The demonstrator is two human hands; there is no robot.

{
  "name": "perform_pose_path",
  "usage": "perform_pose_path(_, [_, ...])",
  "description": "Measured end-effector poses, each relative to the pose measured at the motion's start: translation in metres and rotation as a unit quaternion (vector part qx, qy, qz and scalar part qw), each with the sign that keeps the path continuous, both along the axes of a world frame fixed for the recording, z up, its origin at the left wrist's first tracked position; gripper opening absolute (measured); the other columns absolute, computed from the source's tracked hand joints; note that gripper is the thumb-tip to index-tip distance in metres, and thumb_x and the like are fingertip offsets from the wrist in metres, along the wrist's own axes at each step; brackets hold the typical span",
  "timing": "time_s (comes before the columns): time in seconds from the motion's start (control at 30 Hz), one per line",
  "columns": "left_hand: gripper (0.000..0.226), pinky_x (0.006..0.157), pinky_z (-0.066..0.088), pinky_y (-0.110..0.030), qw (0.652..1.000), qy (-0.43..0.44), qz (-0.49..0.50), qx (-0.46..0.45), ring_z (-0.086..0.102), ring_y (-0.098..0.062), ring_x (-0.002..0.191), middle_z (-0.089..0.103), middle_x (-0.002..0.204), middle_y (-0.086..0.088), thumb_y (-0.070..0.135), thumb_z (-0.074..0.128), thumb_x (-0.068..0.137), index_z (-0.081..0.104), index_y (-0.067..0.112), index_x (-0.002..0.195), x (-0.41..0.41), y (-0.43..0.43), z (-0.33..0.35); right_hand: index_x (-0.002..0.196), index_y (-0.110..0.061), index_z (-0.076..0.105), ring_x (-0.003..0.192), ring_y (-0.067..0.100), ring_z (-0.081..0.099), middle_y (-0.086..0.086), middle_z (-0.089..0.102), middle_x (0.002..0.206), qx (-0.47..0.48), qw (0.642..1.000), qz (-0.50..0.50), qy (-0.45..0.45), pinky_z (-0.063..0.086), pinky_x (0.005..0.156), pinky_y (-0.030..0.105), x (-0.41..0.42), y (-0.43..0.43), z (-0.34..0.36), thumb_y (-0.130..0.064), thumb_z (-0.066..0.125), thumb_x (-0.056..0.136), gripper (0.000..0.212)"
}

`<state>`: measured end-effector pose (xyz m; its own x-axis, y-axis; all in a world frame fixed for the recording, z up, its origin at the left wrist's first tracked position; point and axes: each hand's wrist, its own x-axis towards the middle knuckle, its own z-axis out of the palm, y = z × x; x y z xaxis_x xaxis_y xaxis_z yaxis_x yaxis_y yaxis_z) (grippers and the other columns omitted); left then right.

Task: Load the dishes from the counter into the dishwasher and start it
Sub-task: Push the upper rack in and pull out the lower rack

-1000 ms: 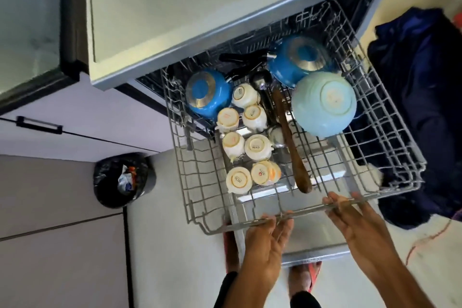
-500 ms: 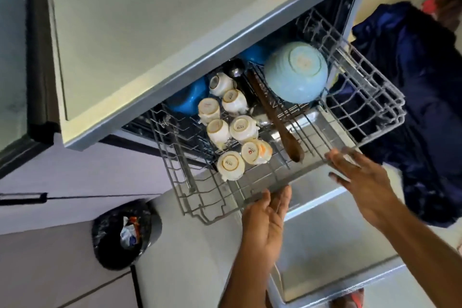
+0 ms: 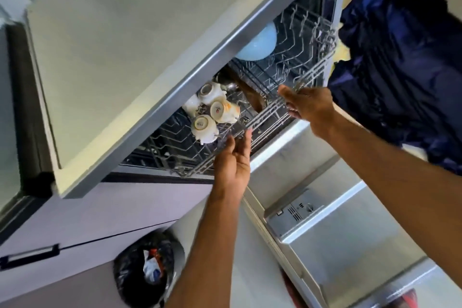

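Note:
The grey wire dishwasher rack (image 3: 307, 77) sits mostly under the counter (image 3: 125, 45). Its front rail still sticks out. Several white cups (image 3: 203, 126) stand upside down near that rail. A pale blue bowl (image 3: 260, 44) shows further in, half hidden by the counter edge. A brown wooden utensil (image 3: 252, 97) lies between them. My left hand (image 3: 233, 160) has flat fingers against the front rail. Further right on the rail, my right hand (image 3: 308, 105) presses with its fingers apart. The dishwasher door (image 3: 332, 237) lies open below my arms.
A black bin (image 3: 147, 267) with a liner and rubbish stands on the floor at the lower left. A dark blue cloth heap (image 3: 405, 62) fills the right side. A cabinet with a black handle (image 3: 30, 256) is at the left.
The rack has slid far into the dishwasher under both hands. The blue pots and most cups are now hidden beneath the counter edge. The camera has tilted and moved closer.

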<state>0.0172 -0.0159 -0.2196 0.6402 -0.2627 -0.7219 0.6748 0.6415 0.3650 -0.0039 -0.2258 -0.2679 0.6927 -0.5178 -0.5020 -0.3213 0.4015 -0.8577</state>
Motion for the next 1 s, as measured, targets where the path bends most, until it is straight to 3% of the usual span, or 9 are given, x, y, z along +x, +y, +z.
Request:
perform_pose_path(0.17, [0.033,0.082,0.061,-0.04,1.0,-0.002,0.008,0.024,0.066,-0.042,0.114,0.05,0.135,-0.042,0.009,0.049,0.104,0.044,-0.002,0.135,0.041,-0.003,-0.007,0.066,-0.002,0.059,0.069,0.035,0.069,0.03,0.07,0.084,-0.007,1.0,-0.015,-0.003,0.063,0.075,0.044,0.044,0.0,0.003,-0.064,0.09,0.051,0.07])
perform_pose_path(0.23, [0.039,0.086,0.06,-0.042,0.999,-0.013,0.011,0.032,0.065,-0.042,0.116,0.048,0.137,-0.042,0.011,0.05,0.103,0.041,0.003,0.14,0.052,-0.003,-0.011,0.074,-0.001,0.062,0.085,0.036,0.074,0.027,0.073,0.094,0.006,0.999,-0.045,0.002,0.064,0.075,0.043,0.054,0.004,0.007,-0.048,0.091,0.063,0.056])
perform_pose_path(0.37, [0.032,0.089,0.059,-0.04,0.998,-0.037,-0.014,0.05,0.068,-0.041,0.112,0.05,0.136,-0.04,0.013,0.051,0.102,0.048,0.006,0.133,0.055,-0.01,-0.016,0.103,0.003,0.062,0.079,0.025,0.076,0.02,0.073,0.096,0.032,0.997,-0.06,-0.021,0.064,0.065,0.034,0.063,-0.002,0.002,-0.038,0.089,0.068,0.061])
perform_pose_path(0.5, [0.035,0.089,0.059,-0.038,0.996,-0.055,-0.027,0.065,0.07,-0.036,0.109,0.06,0.127,-0.037,0.016,0.047,0.105,0.045,0.01,0.139,0.054,-0.014,-0.016,0.115,0.0,0.062,0.076,0.019,0.077,0.015,0.074,0.099,0.022,1.0,-0.019,-0.001,0.062,0.062,0.028,0.063,-0.011,0.003,-0.049,0.087,0.06,0.078])
perform_pose_path(0.63, [0.035,0.091,0.058,-0.037,0.99,-0.085,-0.061,0.091,0.07,-0.033,0.111,0.068,0.117,-0.032,0.021,0.05,0.104,0.051,0.002,0.133,0.05,-0.013,-0.012,0.119,-0.001,0.065,0.087,0.023,0.076,0.017,0.072,0.109,0.001,0.999,-0.003,-0.045,0.061,0.068,0.03,0.06,-0.012,0.001,-0.07,0.087,0.035,0.111])
perform_pose_path(0.73, [0.041,0.093,0.057,-0.036,0.974,-0.125,-0.111,0.156,0.068,-0.03,0.116,0.069,0.118,-0.027,0.035,0.048,0.103,0.059,-0.004,0.114,0.043,-0.012,-0.014,0.117,0.003,0.064,0.082,0.018,0.077,0.015,0.075,0.101,-0.016,0.999,0.034,-0.037,0.062,0.075,0.034,0.053,-0.011,0.008,-0.063,0.085,0.058,0.092])
perform_pose_path(0.83, [0.054,0.097,0.056,-0.034,0.939,-0.164,-0.176,0.245,0.07,-0.026,0.113,0.07,0.121,-0.021,0.046,0.04,0.104,0.058,-0.003,0.118,0.032,-0.008,-0.026,0.106,-0.001,0.067,0.087,0.018,0.076,0.012,0.075,0.101,-0.011,0.994,0.007,-0.11,0.063,0.071,0.031,0.029,-0.003,-0.005,-0.042,0.078,0.085,0.047])
perform_pose_path(0.9, [0.048,0.092,0.059,-0.033,0.898,-0.202,-0.227,0.319,0.071,-0.025,0.107,0.069,0.121,-0.018,0.04,0.044,0.106,0.058,-0.003,0.123,0.023,-0.005,-0.047,0.105,-0.001,0.069,0.084,0.021,0.076,0.013,0.075,0.098,-0.01,0.993,-0.011,-0.117,0.064,0.069,0.033,0.006,0.003,-0.026,-0.031,0.073,0.092,0.033])
perform_pose_path(1.0, [0.031,0.086,0.061,-0.036,0.784,-0.279,-0.319,0.454,0.073,-0.029,0.099,0.074,0.106,-0.013,0.026,0.062,0.095,0.066,0.003,0.114,0.012,0.005,-0.099,0.098,0.0,0.072,0.082,0.026,0.074,0.015,0.075,0.092,-0.19,0.979,0.069,-0.005,0.062,0.073,0.042,-0.021,0.014,-0.084,-0.016,0.073,0.089,0.019])
